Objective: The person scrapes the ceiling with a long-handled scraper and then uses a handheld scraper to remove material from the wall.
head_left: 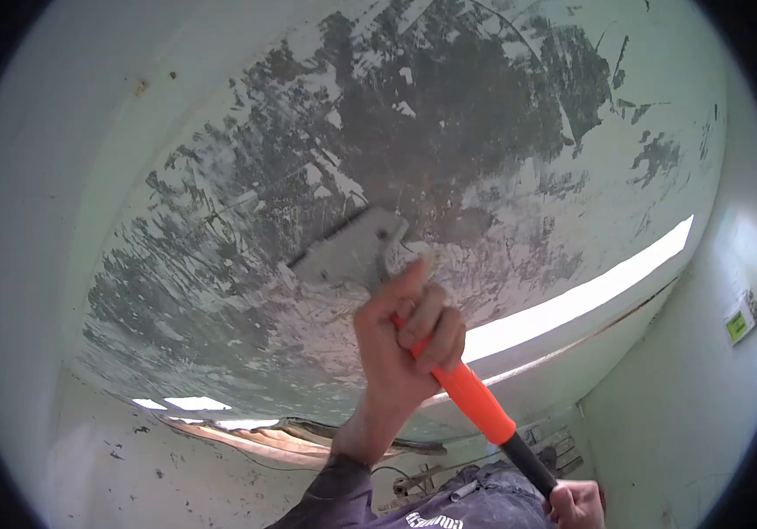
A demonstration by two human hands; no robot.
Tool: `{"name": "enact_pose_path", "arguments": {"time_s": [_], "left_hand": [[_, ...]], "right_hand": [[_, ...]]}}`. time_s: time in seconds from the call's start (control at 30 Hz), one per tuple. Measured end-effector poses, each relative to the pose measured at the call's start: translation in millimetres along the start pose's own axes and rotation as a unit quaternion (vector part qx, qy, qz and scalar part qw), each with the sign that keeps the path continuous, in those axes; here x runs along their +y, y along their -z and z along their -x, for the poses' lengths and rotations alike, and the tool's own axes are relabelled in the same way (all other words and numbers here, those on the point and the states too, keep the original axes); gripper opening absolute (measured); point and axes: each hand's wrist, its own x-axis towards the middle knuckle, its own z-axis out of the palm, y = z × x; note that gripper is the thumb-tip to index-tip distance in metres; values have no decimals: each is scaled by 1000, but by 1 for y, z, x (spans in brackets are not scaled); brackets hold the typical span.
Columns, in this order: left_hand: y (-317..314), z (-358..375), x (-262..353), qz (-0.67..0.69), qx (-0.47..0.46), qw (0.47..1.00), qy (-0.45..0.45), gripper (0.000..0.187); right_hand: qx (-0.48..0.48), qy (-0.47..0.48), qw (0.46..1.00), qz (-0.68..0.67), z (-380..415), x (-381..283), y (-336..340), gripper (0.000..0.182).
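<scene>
Ceiling (449, 97), blotched grey and white, meets pale walls (678, 388). Left hand's (400, 348) fingers wrap the scraper (352, 251) by its orange grip, blade between ten and eleven o'clock of them; right hand's (577, 504) clamp the black shaft, towards five. White shirt (396, 511) lettering is unclear.

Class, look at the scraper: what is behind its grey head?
The patchy grey-and-white surface shows around the grey head; the part directly behind is covered and cannot be judged.
</scene>
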Motion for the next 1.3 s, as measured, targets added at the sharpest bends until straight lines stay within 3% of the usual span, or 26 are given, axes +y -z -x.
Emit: {"name": "enact_pose_path", "arguments": {"time_s": [0.13, 0.23, 0.27, 0.33, 0.4, 0.5, 0.57, 0.63, 0.7, 0.8, 0.9, 1.1, 1.17, 1.23, 1.3], "left_hand": [[-12, -9, 15, -22, 20, 999, -39, 41], [3, -2, 5, -18, 8, 1000, 12, 40], [6, 1, 5, -18, 15, 1000, 5, 39], [3, -2, 12, -15, 25, 999, 20, 38], [-8, -14, 27, -23, -50, 997, -59, 35], [-6, -24, 12, -49, -66, 994, -73, 31], [8, -22, -24, -30, -12, 999, -28, 30], [26, -21, -69, 2, 49, 998, 44, 34], [39, -27, -109, -18, 94, 990, 101, 35], [27, -46, -122, -71, 64, 988, 123, 36], [8, -67, -97, -80, -2, 993, 91, 36], [8, -55, -101, -133, 63, 983, 112, 39], [-4, -66, -92, -122, 35, 991, 50, 39], [-1, -62, -95, -112, 17, 992, 46, 37], [3, -56, -98, -138, 34, 985, 99, 36]], "right_hand": [[27, 36, 998, 46, -15, -18, -7, 52], [28, 13, 999, 22, -5, -2, -9, 52], [45, 31, 997, 55, -4, 4, -11, 59], [55, 49, 993, 91, -23, 19, -10, 56], [66, 54, 988, 132, -30, 18, -6, 53], [77, 63, 988, 119, -37, 8, 0, 44], [67, 32, 992, 99, -32, 40, 11, 39], [75, 26, 994, 79, -22, 87, 23, 41], [89, -11, 996, 18, -11, 124, 27, 61], [119, -4, 993, 2, -13, 136, 24, 64], [105, 4, 994, -42, -41, 118, 16, 65], [61, -37, 994, -85, -25, 131, 22, 77], [60, -19, 996, -58, -38, 111, 26, 75], [62, -3, 996, -58, -29, 121, 25, 74], [63, -41, 994, -73, -15, 124, 23, 74]]}}
